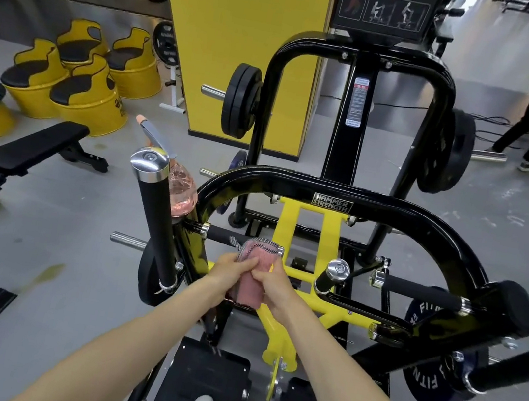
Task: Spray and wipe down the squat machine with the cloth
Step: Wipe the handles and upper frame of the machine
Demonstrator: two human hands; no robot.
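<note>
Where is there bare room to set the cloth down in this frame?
Bare grey floor lies between the black bench and the upright handle. Around the left hand, right hand and cloth it is crowded: yellow frame, spray bottle.

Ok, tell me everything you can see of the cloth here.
The cloth is pink, terry-looking, with a grey-and-white patterned edge at its top. It is bunched into a lengthwise fold, held roughly upright between the left hand and right hand, both gripping its middle. Its top overlaps the machine's black foam handle; contact is unclear.
</note>
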